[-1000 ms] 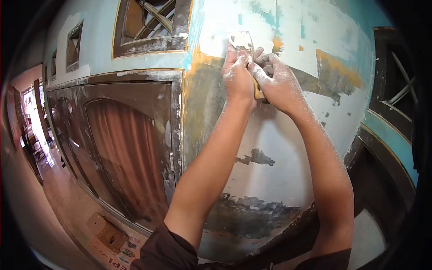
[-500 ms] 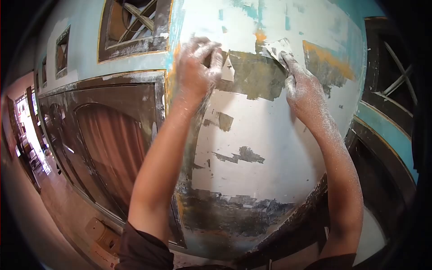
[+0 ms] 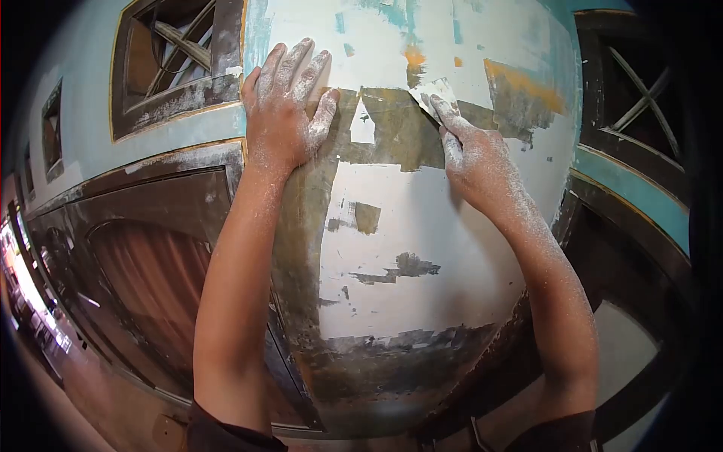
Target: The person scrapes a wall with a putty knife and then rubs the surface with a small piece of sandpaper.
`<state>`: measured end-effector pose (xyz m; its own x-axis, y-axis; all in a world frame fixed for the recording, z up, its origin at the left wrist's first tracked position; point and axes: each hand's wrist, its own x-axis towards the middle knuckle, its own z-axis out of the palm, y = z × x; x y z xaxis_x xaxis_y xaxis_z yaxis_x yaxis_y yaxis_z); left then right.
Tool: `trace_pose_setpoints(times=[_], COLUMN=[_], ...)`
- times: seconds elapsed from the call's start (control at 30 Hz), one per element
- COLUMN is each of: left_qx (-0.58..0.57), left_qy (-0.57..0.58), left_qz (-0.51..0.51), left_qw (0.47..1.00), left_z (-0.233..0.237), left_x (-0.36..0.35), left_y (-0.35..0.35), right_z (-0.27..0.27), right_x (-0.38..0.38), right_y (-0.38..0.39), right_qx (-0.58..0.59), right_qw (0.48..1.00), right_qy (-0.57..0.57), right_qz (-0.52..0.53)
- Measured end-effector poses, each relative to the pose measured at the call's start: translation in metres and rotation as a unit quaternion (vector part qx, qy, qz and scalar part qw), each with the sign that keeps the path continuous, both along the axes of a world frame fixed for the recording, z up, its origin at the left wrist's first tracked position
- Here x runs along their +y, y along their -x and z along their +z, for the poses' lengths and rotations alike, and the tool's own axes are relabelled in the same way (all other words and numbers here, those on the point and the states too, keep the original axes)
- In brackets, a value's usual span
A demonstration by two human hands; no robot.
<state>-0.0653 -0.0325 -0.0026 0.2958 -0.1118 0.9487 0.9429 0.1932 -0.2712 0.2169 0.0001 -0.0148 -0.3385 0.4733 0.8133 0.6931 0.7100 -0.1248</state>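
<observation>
A patchy wall [image 3: 422, 218] with white, grey, orange and turquoise areas fills the middle. My left hand [image 3: 290, 109] lies against its upper left edge, fingers spread, dusted with white powder and holding nothing. Around the handle end of a scraper [image 3: 435, 96], my right hand [image 3: 478, 154] is closed, its index finger stretched along the tool. The scraper's blade touches the wall at the top of a bare grey patch [image 3: 403, 124]. White powder also coats my right hand and forearm.
To the left are a crossed-bar window [image 3: 177, 49] in a brown frame and a dark panel with a reddish-brown curtain [image 3: 154, 275]. Another crossed-bar window [image 3: 640, 94] is at the right. Dark framed panels stand below it.
My left hand has opened from a blurred, curled pose and now rests spread on the wall. The view has shifted; the scraper stays in my right hand near the same patch.
</observation>
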Motion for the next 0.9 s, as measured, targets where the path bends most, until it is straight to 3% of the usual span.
trace_pose_setpoints(times=[0.43, 0.63, 0.73, 0.87, 0.9], left_qx=[0.002, -0.001, 0.0, -0.007, -0.004], left_qy=[-0.006, -0.008, -0.008, -0.007, -0.008], left_qz=[0.002, -0.007, 0.008, 0.007, 0.013], left_qw=[1.0, 1.0, 1.0, 1.0, 1.0], left_z=[-0.003, -0.004, -0.002, -0.003, -0.004], left_x=[0.005, 0.005, 0.005, 0.005, 0.006], left_y=[0.002, 0.002, 0.0, 0.0, 0.001], right_z=[-0.009, -0.005, -0.003, 0.001, -0.003], right_x=[-0.008, -0.009, -0.006, -0.009, -0.015], right_y=[0.023, 0.026, 0.027, 0.027, 0.026], right_qx=[0.068, 0.071, 0.082, 0.068, 0.075], right_qw=[0.997, 0.997, 0.995, 0.998, 0.997], right_qy=[-0.023, 0.027, -0.062, 0.007, -0.033], right_qz=[-0.004, -0.013, 0.019, -0.01, 0.004])
